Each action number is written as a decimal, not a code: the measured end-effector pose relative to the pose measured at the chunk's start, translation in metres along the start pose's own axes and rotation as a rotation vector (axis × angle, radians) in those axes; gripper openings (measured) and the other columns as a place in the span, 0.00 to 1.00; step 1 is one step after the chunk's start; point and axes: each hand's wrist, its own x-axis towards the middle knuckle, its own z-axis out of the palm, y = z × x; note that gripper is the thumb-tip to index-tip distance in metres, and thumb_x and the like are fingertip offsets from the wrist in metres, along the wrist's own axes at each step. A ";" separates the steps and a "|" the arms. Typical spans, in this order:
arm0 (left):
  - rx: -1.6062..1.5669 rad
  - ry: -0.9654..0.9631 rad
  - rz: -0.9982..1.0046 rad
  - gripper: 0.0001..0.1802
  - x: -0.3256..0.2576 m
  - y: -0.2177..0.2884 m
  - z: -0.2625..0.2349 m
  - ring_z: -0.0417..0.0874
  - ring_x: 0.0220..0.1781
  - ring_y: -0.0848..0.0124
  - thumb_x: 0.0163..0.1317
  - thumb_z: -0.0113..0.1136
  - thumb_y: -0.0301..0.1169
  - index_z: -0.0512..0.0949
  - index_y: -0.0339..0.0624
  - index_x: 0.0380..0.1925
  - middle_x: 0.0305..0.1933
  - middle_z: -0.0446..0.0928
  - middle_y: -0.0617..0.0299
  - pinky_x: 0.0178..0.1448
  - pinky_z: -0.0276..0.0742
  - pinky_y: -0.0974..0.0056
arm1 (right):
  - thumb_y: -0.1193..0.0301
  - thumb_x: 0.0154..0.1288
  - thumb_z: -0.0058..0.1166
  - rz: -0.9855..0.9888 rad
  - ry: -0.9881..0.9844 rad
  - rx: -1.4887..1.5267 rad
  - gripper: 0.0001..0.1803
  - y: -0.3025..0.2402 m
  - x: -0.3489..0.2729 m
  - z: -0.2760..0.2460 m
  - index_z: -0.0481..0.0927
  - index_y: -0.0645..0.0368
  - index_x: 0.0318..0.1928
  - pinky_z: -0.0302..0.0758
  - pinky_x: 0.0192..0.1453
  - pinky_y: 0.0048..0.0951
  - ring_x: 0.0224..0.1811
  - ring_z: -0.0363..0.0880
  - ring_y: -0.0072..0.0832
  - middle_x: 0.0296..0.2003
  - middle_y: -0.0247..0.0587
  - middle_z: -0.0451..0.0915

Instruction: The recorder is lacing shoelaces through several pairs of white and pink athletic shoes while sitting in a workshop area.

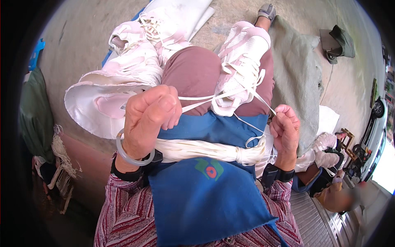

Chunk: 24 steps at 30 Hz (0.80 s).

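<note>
The left hand [150, 113] is closed in a fist on a white strip [201, 99]. The right hand [286, 127] is closed in a fist on the other end. The strip is pulled tight between them, over the blue apron [205, 193] on the lap. It goes around a pink and white bundle [240, 61] that rests on the right knee. I think the knot on it is almost tight. Another bundle [131, 57] on the left knee looks tied already. A thick bunch of strips [201, 150] lies across the lap, so more tying is likely left.
</note>
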 end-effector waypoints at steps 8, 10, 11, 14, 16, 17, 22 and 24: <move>0.480 -0.078 -0.006 0.11 0.006 -0.002 0.002 0.64 0.22 0.80 0.65 0.53 0.28 0.69 0.36 0.23 0.22 0.68 0.66 0.28 0.58 0.73 | 0.75 0.68 0.48 0.004 0.117 -0.095 0.05 0.011 0.009 -0.002 0.75 0.63 0.41 0.54 0.17 0.15 0.14 0.50 0.09 0.17 0.19 0.59; 0.581 -0.076 0.022 0.08 0.008 -0.004 0.007 0.66 0.23 0.80 0.63 0.55 0.25 0.71 0.36 0.26 0.23 0.69 0.65 0.28 0.61 0.72 | 0.74 0.68 0.48 0.015 0.104 0.042 0.06 0.005 0.010 0.001 0.74 0.63 0.42 0.53 0.17 0.15 0.13 0.49 0.09 0.16 0.19 0.57; 0.628 -0.045 0.077 0.04 0.008 -0.010 0.008 0.68 0.23 0.77 0.61 0.57 0.22 0.72 0.36 0.29 0.25 0.71 0.63 0.29 0.64 0.70 | 0.74 0.68 0.48 0.015 0.100 0.035 0.06 0.000 0.009 0.003 0.74 0.63 0.42 0.53 0.17 0.15 0.13 0.49 0.09 0.16 0.19 0.57; 0.817 -0.050 0.219 0.05 0.015 -0.014 0.005 0.72 0.25 0.69 0.59 0.57 0.19 0.75 0.36 0.35 0.28 0.75 0.59 0.31 0.69 0.66 | 0.74 0.69 0.47 0.034 -0.037 0.256 0.07 -0.015 0.005 0.012 0.72 0.63 0.44 0.53 0.17 0.16 0.13 0.48 0.10 0.15 0.20 0.55; 0.959 -0.093 0.312 0.07 0.024 -0.012 0.004 0.73 0.26 0.65 0.58 0.57 0.19 0.76 0.36 0.37 0.30 0.76 0.58 0.32 0.70 0.64 | 0.74 0.69 0.46 -0.007 -0.095 0.299 0.07 -0.019 0.002 0.016 0.72 0.64 0.45 0.54 0.17 0.16 0.12 0.47 0.10 0.14 0.20 0.54; 0.997 -0.081 0.359 0.08 0.029 -0.011 0.003 0.74 0.27 0.63 0.57 0.57 0.18 0.76 0.36 0.38 0.31 0.76 0.57 0.32 0.70 0.63 | 0.74 0.69 0.46 -0.009 -0.092 0.296 0.07 -0.020 0.002 0.015 0.72 0.64 0.45 0.54 0.17 0.16 0.12 0.47 0.10 0.14 0.20 0.54; 1.112 -0.053 0.343 0.11 0.041 -0.010 0.004 0.74 0.29 0.62 0.56 0.57 0.19 0.77 0.39 0.41 0.32 0.77 0.58 0.33 0.70 0.62 | 0.75 0.68 0.47 -0.022 0.148 0.028 0.08 -0.007 0.009 0.003 0.74 0.65 0.44 0.60 0.22 0.19 0.16 0.55 0.13 0.16 0.24 0.61; 1.211 -0.074 0.340 0.13 0.043 -0.020 0.009 0.74 0.30 0.62 0.56 0.59 0.21 0.77 0.41 0.42 0.33 0.78 0.59 0.34 0.70 0.61 | 0.75 0.68 0.47 -0.071 0.192 -0.152 0.08 0.006 0.015 -0.007 0.76 0.65 0.43 0.63 0.26 0.19 0.19 0.60 0.14 0.19 0.26 0.65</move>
